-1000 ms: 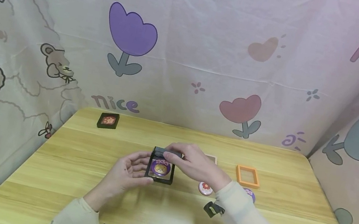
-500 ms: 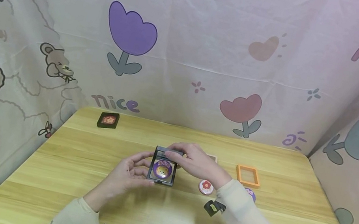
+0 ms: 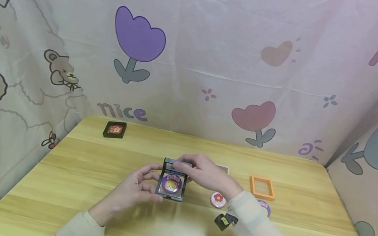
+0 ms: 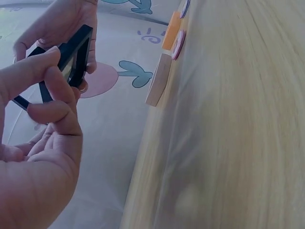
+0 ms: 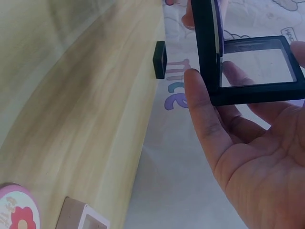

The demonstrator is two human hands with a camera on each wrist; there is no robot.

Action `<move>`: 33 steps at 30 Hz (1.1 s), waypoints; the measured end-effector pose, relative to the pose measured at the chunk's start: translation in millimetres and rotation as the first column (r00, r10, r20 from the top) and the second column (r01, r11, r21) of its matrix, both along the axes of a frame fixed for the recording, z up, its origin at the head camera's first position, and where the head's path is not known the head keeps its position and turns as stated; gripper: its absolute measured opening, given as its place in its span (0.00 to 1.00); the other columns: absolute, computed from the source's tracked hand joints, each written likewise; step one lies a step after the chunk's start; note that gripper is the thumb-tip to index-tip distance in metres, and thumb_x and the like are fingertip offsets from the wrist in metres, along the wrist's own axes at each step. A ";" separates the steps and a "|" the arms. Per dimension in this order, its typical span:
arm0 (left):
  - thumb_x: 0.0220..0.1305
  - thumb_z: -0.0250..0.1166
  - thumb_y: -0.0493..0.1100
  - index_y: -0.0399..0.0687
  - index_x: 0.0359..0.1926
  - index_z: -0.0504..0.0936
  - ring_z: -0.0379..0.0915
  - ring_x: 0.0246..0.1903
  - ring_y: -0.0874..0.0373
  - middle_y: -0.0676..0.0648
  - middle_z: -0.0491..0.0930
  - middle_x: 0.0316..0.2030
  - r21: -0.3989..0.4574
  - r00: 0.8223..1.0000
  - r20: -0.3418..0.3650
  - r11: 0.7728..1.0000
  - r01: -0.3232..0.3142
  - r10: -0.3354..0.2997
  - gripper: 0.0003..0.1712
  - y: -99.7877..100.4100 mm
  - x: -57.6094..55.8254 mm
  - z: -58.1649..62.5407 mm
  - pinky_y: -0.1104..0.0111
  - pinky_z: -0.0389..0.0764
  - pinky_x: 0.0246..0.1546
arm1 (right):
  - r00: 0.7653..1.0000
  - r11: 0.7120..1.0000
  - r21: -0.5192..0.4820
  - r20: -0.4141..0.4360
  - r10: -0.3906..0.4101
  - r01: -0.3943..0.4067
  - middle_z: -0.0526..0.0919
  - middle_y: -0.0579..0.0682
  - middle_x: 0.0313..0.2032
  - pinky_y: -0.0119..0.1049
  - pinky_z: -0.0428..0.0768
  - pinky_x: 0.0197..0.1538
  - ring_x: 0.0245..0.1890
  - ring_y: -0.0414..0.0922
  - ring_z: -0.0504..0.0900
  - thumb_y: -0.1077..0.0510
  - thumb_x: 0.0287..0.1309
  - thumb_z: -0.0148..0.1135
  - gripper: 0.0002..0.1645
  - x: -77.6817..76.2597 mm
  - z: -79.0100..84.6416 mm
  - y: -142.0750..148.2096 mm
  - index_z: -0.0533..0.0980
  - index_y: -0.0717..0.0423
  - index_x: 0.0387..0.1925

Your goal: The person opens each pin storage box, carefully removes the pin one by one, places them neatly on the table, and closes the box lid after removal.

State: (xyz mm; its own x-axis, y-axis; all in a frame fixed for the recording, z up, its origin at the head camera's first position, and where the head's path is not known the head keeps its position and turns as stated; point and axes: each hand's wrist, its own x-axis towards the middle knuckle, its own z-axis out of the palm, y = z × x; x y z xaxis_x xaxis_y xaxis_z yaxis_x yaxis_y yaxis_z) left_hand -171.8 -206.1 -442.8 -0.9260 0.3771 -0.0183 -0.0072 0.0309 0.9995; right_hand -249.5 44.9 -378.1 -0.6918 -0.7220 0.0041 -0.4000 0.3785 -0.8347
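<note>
A black hinged display case (image 3: pixel 169 197) is held above the table, its lid standing open at an angle to the base. Inside the base sits a round purple badge (image 3: pixel 171 183) with a yellow animal face. My left hand (image 3: pixel 139 187) grips the case's left side between thumb and fingers. With the thumb on its near face, my right hand (image 3: pixel 202 173) pinches the lid from the right. The right wrist view shows the lid's transparent film (image 5: pixel 259 64), with right-hand fingers behind it. The case hides some fingertips of both hands.
A closed black case (image 3: pixel 115 129) with a red insert lies at the back left. On the right are an orange frame (image 3: pixel 262 188), a flower badge (image 3: pixel 218 200) and another purple badge (image 3: pixel 264 207). The right hand partly hides a beige frame (image 3: pixel 224 169). Printed cloth (image 3: pixel 196 31) surrounds the wooden table.
The case has shifted slightly right in both hands and its tilt has changed, so the badge shows more fully. Both hands keep their hold.
</note>
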 end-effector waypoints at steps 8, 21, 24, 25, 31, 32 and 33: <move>0.78 0.64 0.46 0.47 0.78 0.63 0.78 0.36 0.62 0.50 0.84 0.55 -0.064 0.998 0.051 0.998 -0.019 0.022 0.35 -3.8 -1.6 0.5 0.74 0.77 0.34 | 0.999 1.000 -0.003 0.027 0.018 -0.018 0.91 0.51 0.41 0.44 0.93 0.46 0.39 0.41 0.89 0.45 0.80 0.56 0.22 -0.8 -3.3 -1.8 0.84 0.58 0.53; 0.84 0.57 0.48 0.46 0.69 0.71 0.66 0.19 0.64 0.56 0.76 0.22 -0.091 0.998 0.007 0.994 -0.066 0.067 0.20 -5.1 -5.3 -6.4 0.76 0.67 0.21 | 0.997 0.998 0.003 0.045 0.058 -0.058 0.91 0.53 0.42 0.49 0.93 0.45 0.38 0.42 0.88 0.46 0.78 0.57 0.22 2.8 -7.4 -10.6 0.85 0.59 0.53; 0.84 0.57 0.49 0.47 0.66 0.73 0.66 0.19 0.65 0.56 0.76 0.22 -0.102 0.996 0.000 0.991 -0.083 0.084 0.19 -5.3 -5.8 -7.3 0.76 0.68 0.22 | 0.997 0.998 0.004 0.055 0.060 -0.060 0.91 0.53 0.42 0.51 0.92 0.46 0.38 0.40 0.87 0.46 0.79 0.57 0.22 4.0 -6.7 -12.0 0.85 0.59 0.53; 0.84 0.58 0.49 0.47 0.66 0.73 0.66 0.19 0.65 0.56 0.77 0.22 -0.103 0.996 -0.001 0.991 -0.089 0.089 0.18 -5.4 -6.0 -7.6 0.75 0.68 0.22 | 0.996 0.998 0.006 0.057 0.061 -0.061 0.91 0.53 0.42 0.51 0.92 0.46 0.37 0.40 0.87 0.46 0.79 0.56 0.22 4.2 -6.4 -12.3 0.85 0.58 0.53; 0.83 0.58 0.47 0.45 0.64 0.74 0.67 0.19 0.66 0.57 0.79 0.23 -0.102 0.993 -0.013 0.988 -0.120 0.119 0.17 -5.2 -6.2 -8.4 0.76 0.70 0.23 | 0.996 0.998 0.008 0.051 0.070 -0.070 0.89 0.52 0.44 0.50 0.92 0.47 0.39 0.40 0.86 0.45 0.80 0.55 0.21 4.9 -6.1 -13.7 0.84 0.56 0.53; 0.83 0.59 0.47 0.45 0.64 0.74 0.67 0.19 0.66 0.57 0.80 0.23 -0.101 0.992 -0.014 0.987 -0.128 0.127 0.17 -5.1 -6.1 -8.3 0.76 0.70 0.22 | 0.996 0.997 0.007 0.049 0.070 -0.070 0.89 0.52 0.44 0.50 0.92 0.47 0.39 0.40 0.86 0.45 0.80 0.55 0.21 5.0 -6.1 -13.8 0.84 0.56 0.54; 0.83 0.59 0.47 0.45 0.64 0.74 0.67 0.19 0.66 0.57 0.80 0.23 -0.101 0.991 -0.012 0.986 -0.133 0.132 0.17 -5.1 -6.1 -8.3 0.76 0.70 0.22 | 0.997 0.997 0.008 0.044 0.071 -0.072 0.89 0.51 0.44 0.50 0.92 0.47 0.40 0.40 0.86 0.45 0.80 0.55 0.21 5.0 -6.3 -13.8 0.84 0.55 0.54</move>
State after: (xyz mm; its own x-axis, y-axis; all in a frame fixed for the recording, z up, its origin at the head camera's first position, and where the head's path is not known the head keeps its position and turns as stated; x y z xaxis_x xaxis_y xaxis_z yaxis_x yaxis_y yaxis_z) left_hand -177.9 -211.3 -451.1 -0.9679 0.2473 -0.0451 -0.0127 0.1313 0.9913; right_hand -244.5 31.0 -384.3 -0.6378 -0.7696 -0.0315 -0.3900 0.3579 -0.8484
